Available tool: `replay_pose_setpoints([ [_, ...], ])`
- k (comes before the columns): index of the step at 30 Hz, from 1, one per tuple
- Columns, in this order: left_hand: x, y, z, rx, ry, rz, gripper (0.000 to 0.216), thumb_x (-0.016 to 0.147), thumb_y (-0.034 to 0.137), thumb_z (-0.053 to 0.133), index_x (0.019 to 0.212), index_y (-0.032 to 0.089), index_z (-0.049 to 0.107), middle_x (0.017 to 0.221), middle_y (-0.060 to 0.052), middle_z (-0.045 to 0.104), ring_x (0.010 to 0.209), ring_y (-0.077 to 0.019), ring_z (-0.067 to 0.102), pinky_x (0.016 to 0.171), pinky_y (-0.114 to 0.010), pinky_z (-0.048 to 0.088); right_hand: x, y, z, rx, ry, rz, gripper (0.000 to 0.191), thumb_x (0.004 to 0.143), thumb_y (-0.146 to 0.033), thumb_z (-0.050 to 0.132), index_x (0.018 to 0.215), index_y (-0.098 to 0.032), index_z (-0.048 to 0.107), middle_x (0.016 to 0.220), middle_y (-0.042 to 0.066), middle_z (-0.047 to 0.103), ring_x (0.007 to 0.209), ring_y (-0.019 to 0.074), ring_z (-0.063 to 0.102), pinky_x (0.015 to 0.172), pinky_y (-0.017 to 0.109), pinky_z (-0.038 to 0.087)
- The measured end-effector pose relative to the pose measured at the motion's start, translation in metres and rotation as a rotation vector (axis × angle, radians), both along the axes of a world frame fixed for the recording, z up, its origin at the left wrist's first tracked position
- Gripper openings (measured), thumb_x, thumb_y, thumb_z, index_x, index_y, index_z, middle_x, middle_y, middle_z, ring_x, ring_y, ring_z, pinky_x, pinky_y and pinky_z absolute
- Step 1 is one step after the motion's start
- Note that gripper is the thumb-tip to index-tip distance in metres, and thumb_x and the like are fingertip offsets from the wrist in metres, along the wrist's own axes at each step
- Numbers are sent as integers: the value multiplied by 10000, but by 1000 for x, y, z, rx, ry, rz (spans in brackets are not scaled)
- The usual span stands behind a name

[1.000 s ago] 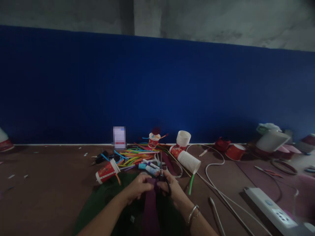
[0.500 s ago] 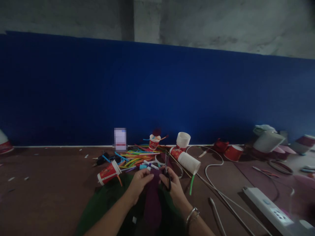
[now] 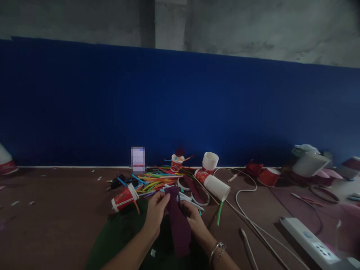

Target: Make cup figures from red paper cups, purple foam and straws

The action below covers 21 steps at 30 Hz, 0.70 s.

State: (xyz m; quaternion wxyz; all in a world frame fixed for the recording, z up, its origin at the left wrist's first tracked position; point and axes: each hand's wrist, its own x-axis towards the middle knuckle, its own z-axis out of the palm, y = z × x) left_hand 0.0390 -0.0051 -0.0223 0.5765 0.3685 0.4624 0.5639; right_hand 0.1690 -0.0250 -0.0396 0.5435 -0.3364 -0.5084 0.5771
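Purple strip [image 3: 180,228] was between the two grips, and the step in hand seemed to be cutting along its edge.
The left grip [image 3: 156,210] pinched the strip's upper part; the right grip [image 3: 194,217], partly hidden behind it, seemed to hold the dark scissors [image 3: 179,197] at its right edge. The next cut called, I judge, for a steady left pinch. Below both grips lay a green sheet [image 3: 112,236]; beyond them, coloured sticks [image 3: 157,182] on the table [image 3: 56,213].
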Motion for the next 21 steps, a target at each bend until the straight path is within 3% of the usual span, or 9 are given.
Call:
replay_pose_setpoints([
  [11, -4, 6, -14, 31, 64, -11, 340, 621, 451, 706, 629, 149, 551, 474, 68, 469, 414, -49, 395, 398, -150, 282, -1, 1, -1, -56, -12, -17, 218, 584, -310, 790, 720, -175, 685, 666, 8, 648, 645, 162, 565, 615, 264, 455],
  [21, -4, 3, 0, -3, 58, -1, 335, 600, 433, 709, 584, 157, 520, 447, 78, 441, 408, -51, 372, 397, -158, 269, 1, 5, -6, -44, -102, -54, 124, 617, -265, 758, 649, -173, 681, 608, -5, 630, 606, 149, 547, 579, 246, 423],
])
